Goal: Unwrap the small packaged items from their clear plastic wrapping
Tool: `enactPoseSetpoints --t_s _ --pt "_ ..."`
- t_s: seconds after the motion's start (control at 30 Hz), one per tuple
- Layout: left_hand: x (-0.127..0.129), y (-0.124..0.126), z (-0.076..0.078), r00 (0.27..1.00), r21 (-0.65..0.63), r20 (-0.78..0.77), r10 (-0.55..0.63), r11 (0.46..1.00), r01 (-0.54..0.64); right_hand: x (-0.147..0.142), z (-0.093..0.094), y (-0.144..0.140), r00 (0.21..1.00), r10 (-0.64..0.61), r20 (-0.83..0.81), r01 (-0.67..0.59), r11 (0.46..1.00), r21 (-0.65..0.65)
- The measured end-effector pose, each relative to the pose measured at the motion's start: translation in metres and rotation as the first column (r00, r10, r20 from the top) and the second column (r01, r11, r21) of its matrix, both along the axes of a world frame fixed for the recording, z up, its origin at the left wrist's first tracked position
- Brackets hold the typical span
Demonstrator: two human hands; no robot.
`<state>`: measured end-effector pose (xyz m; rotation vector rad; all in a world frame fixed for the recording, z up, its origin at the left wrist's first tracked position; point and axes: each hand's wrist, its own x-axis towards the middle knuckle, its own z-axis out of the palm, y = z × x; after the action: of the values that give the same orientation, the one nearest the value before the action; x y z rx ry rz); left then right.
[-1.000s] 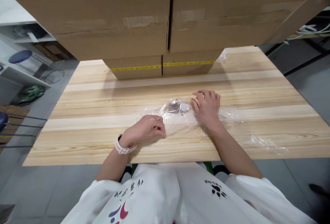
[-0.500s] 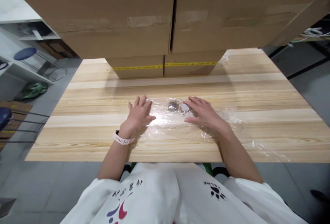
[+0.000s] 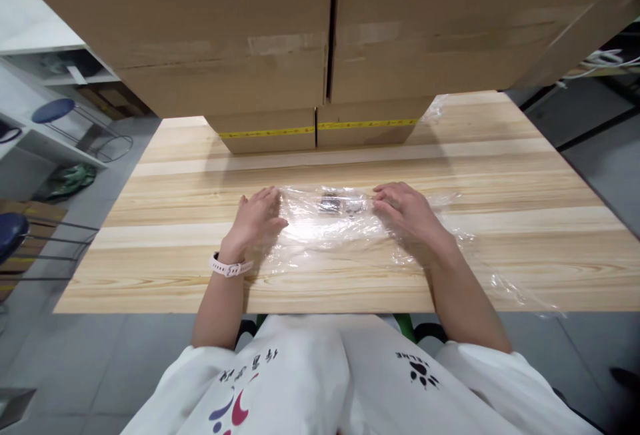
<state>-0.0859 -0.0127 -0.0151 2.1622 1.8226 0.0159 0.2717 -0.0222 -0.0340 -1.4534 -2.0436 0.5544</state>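
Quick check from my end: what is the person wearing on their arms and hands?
Both hands are bare, with no gloves. The left hand has a pale pink watch on its wrist. The right hand wears nothing. White sleeves end above the elbows.

Boxes: cardboard boxes (image 3: 320,35) stood stacked at the table's far edge
Table: light wood table (image 3: 500,175)
Stool: blue stool (image 3: 53,111) stood far left

Both hands (image 3: 257,216) on plastic wrap (image 3: 325,231)

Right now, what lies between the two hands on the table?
In the head view, clear plastic film lies between the left hand and right hand, with small dark items under it.
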Motion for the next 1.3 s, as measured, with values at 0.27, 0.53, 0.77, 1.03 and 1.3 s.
enactPoseSetpoints --t_s 0.27,0.53,0.77,1.03,1.3 --pt "-0.009 0.004 -0.001 0.969 0.22 0.241 0.05 0.97 -0.105 -0.003 0.009 0.001 0.84 -0.272 -0.469 0.162 0.951 -0.262" --pt "-0.004 -0.005 0.008 0.793 0.113 0.395 -0.463 0.882 0.458 0.01 -0.019 0.029 0.519 -0.601 -0.608 0.462 0.796 -0.391" --pt "0.053 -0.033 -0.001 0.812 0.156 0.354 -0.463 0.886 0.437 0.036 0.019 0.003 0.962 0.013 -0.274 -0.068 0.979 -0.19" --pt "0.1 -0.021 0.007 0.918 0.244 -0.005 -0.397 0.889 0.386 0.026 0.009 0.005 0.851 -0.173 -0.496 0.014 0.951 -0.308" --pt "0.09 0.053 0.06 0.98 0.55 0.119 -0.159 0.832 0.068 0.024 -0.004 0.011 0.802 -0.382 -0.46 0.308 0.923 -0.23"
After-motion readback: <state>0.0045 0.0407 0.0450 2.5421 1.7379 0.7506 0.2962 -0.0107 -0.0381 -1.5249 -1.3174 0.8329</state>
